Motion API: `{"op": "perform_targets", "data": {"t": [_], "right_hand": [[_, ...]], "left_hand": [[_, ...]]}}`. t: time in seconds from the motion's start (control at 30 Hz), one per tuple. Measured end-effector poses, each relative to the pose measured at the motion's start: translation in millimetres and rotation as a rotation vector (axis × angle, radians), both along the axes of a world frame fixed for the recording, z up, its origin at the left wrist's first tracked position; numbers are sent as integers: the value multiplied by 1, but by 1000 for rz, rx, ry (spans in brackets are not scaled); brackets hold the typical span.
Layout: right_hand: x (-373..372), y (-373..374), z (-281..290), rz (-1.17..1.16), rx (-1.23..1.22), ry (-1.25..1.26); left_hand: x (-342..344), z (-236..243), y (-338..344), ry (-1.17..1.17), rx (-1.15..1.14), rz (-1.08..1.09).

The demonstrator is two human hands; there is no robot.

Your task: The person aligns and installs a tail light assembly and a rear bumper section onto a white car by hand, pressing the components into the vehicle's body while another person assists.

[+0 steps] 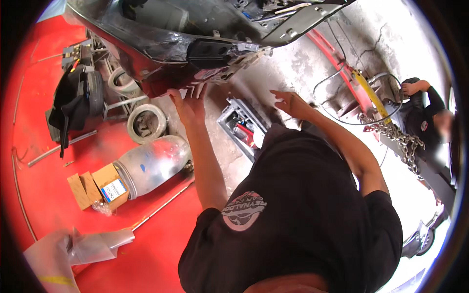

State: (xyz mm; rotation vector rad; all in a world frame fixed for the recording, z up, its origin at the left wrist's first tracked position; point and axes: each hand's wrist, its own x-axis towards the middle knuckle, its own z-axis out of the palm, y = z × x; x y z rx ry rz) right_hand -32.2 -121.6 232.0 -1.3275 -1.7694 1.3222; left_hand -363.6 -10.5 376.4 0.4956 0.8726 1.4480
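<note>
Ahead of me is a stripped car body [161,46], dark with a dark red lower edge and a black plate-like part on its side. My left hand [191,108] is raised to that lower edge, thumb and fingers apart, nothing visible in it. Whether its fingertips touch the panel I cannot tell. My right hand [293,105] is held out lower and to the right, index finger stretched to the left and the other fingers loosely bent. It appears to hold nothing. Between my arms a grey toolbox [225,120] stands open on the floor, with red and metal items inside.
On the left, a red floor [161,234] carries a clear plastic drum [159,163], an opened cardboard box [105,176], round rings [146,124] and plastic sheeting [100,244]. To the right are a red and yellow frame [373,95], a chain [408,144], a looped cable and another person [430,117].
</note>
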Motion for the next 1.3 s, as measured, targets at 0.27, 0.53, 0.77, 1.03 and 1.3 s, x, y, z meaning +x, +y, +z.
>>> {"op": "perform_targets", "data": {"t": [0.27,0.53,0.77,1.03,1.3], "right_hand": [[-88,64,122,-296,78,466],[-134,92,131,-486,-14,547],[-146,82,152,-480,-64,511],[-150,82,148,-471,-45,517],[-152,88,144,-543,-18,546]], "left_hand": [[-25,1,3,228,54,41],[-57,10,16,452,78,115],[-65,12,37,467,389,218],[-54,5,51,511,432,230],[-35,28,50,608,423,424]]}}
